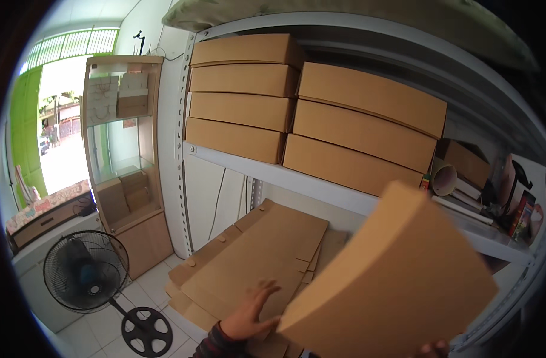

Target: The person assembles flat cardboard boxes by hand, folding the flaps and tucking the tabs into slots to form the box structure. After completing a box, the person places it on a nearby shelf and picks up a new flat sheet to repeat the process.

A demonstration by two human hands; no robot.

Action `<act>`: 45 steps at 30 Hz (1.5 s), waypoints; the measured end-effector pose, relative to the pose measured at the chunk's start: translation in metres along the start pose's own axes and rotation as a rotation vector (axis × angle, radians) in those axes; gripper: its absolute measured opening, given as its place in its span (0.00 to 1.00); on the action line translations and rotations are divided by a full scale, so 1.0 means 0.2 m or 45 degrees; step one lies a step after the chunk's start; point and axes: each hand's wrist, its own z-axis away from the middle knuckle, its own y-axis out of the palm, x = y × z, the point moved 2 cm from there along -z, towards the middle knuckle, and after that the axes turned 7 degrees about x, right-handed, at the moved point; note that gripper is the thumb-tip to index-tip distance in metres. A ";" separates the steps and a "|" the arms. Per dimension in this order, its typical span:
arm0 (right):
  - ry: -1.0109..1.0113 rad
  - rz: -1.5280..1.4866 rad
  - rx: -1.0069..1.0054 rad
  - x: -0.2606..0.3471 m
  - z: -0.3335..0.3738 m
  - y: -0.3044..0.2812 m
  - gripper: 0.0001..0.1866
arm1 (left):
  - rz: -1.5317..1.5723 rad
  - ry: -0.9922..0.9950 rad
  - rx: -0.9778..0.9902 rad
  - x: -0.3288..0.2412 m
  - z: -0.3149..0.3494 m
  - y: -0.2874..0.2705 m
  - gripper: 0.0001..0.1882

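Observation:
A brown cardboard box is held up tilted in front of me at the lower right, slightly blurred. My right hand grips its lower edge; only the fingertips show at the bottom of the picture. Beside the box's left corner is my left hand, its fingers spread and its thumb close to the cardboard; whether they touch I cannot tell. Beyond that hand, flat cardboard sheets lie in a pile on the lower shelf. Part of the pile is hidden behind the box.
Closed cardboard boxes stand in two stacks on the upper shelf. To their right are a cardboard tube and assorted items. A standing fan and a glass-fronted cabinet occupy the left side.

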 end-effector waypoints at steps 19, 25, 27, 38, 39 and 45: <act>-0.044 -0.037 -0.508 -0.43 -0.91 -0.40 0.34 | -0.869 -0.393 -0.237 0.37 0.04 0.14 0.39; 0.240 -0.190 -0.320 -0.73 -1.05 -0.64 0.24 | -0.760 -0.318 -0.253 0.43 0.03 0.18 0.39; 0.462 -0.052 -0.319 -0.93 -0.94 -0.60 0.20 | -0.862 -0.385 -0.254 0.41 0.06 0.14 0.38; -0.077 0.632 -0.534 -0.70 -1.50 -0.35 0.33 | -0.810 -0.450 -0.234 0.40 0.10 0.08 0.37; -0.131 0.677 -0.536 -0.74 -1.48 -0.34 0.35 | -0.797 -0.432 -0.227 0.40 0.09 0.09 0.37; -0.074 0.227 -0.366 -0.73 -1.54 -0.27 0.33 | -0.764 -0.399 -0.223 0.43 0.08 0.10 0.37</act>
